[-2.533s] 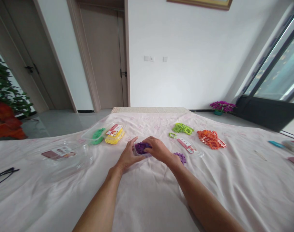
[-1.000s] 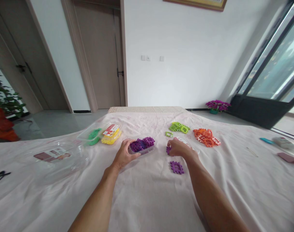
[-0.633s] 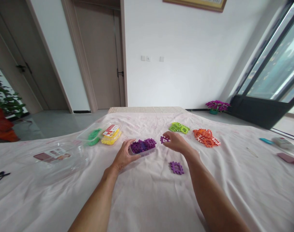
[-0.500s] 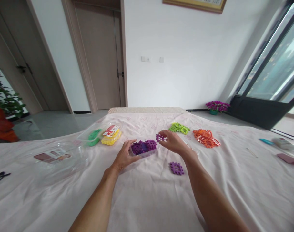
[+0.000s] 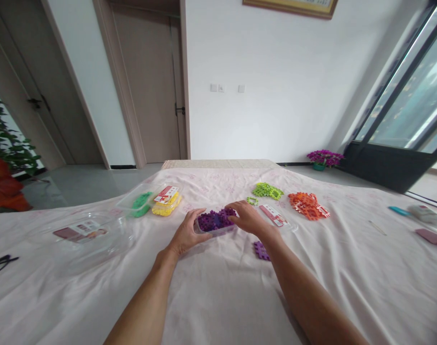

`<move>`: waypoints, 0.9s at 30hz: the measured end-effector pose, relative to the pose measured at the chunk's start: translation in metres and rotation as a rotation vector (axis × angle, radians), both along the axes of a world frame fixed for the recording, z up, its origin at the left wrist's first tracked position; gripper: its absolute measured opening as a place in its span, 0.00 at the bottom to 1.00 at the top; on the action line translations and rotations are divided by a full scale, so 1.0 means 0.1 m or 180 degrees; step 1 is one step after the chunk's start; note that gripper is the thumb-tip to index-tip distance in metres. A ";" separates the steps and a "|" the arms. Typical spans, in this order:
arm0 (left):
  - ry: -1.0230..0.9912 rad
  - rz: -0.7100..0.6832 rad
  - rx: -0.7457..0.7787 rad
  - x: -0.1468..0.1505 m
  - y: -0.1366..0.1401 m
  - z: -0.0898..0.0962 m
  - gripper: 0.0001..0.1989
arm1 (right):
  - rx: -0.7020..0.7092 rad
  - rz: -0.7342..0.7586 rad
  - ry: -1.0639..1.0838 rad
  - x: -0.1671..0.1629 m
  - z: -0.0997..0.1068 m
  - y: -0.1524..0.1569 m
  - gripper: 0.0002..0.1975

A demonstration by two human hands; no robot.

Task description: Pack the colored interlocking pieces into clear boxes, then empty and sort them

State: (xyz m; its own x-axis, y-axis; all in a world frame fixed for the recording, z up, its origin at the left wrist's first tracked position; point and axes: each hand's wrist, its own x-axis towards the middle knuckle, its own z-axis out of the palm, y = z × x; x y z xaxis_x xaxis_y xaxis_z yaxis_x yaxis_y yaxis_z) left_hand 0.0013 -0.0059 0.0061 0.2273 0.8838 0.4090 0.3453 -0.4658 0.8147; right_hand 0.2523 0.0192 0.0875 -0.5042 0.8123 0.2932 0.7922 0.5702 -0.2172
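A clear plastic box [image 5: 223,232] full of purple interlocking building pieces [image 5: 211,220] sits on the cloth in front of me. My left hand [image 5: 184,235] grips its left end, thumb along the near side and fingers at the far side. Over the right end, my right hand [image 5: 250,219] has its fingertips closed down on a purple piece among the others; the fingers partly hide it. A single purple piece [image 5: 261,250] lies on the cloth, half covered by my right forearm. Just beyond my right wrist is a clear lid with a label [image 5: 275,215].
Lime-green pieces [image 5: 267,190] and orange pieces [image 5: 308,206] lie in piles to the right. At left stand boxes of green pieces [image 5: 142,204] and yellow pieces [image 5: 167,207], plus a large clear container [image 5: 85,239]. A blue item [image 5: 398,211] lies far right.
My right hand has moved left and down, bringing the purple piece from the air beside the box to its right end. The left hand stays on the box.
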 end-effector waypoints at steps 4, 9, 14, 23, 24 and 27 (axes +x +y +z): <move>0.0064 0.0025 0.0008 0.00 -0.02 0.02 0.40 | -0.0175 0.0003 0.0032 0.00 -0.01 0.03 0.15; 0.0094 0.0052 0.0023 0.01 -0.04 0.05 0.39 | -0.0548 -0.0007 0.0260 0.01 -0.04 0.07 0.18; -0.0016 0.0067 -0.0011 0.01 -0.04 0.05 0.39 | -0.0674 0.0024 0.0522 0.08 -0.05 0.07 0.18; -0.0211 0.0456 0.0002 0.01 0.02 -0.04 0.41 | -0.1141 -0.0589 0.0164 0.50 0.15 0.02 0.21; -0.0182 0.0547 0.0040 0.00 0.03 -0.05 0.40 | -0.1279 -0.0643 -0.0002 0.55 0.15 0.01 0.21; -0.0083 0.0817 0.0229 -0.02 0.06 -0.07 0.39 | -0.1319 -0.0774 -0.0342 0.66 0.10 -0.03 0.20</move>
